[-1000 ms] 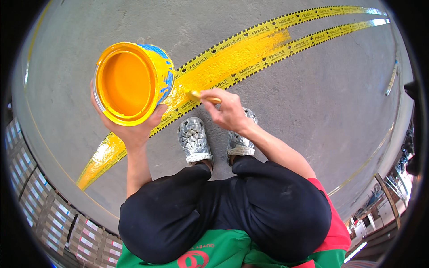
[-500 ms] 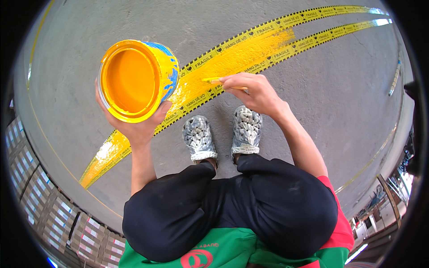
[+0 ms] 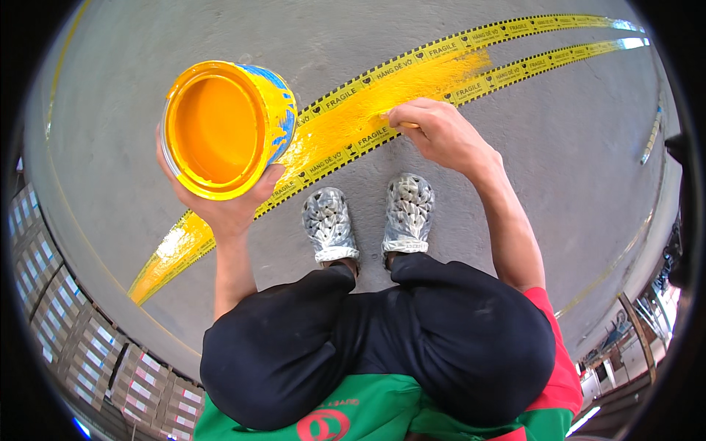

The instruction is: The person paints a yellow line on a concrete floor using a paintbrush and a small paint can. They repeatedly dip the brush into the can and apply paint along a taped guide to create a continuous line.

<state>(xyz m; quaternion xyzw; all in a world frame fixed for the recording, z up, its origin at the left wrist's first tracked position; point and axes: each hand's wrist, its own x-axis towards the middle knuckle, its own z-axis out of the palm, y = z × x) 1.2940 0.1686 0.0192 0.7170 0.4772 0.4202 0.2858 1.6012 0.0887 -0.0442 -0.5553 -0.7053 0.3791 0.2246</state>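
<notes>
Yellow can (image 3: 273,95) in left grip (image 3: 229,213)

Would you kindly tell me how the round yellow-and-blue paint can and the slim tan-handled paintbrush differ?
The round yellow-and-blue paint can is bulky, while the slim tan-handled paintbrush is far smaller. The can sits in the left hand; the brush is in the right hand. The can's open top shows clearly, whereas the brush is mostly hidden, its tip at the yellow painted stripe. Both are hand-held.
</notes>
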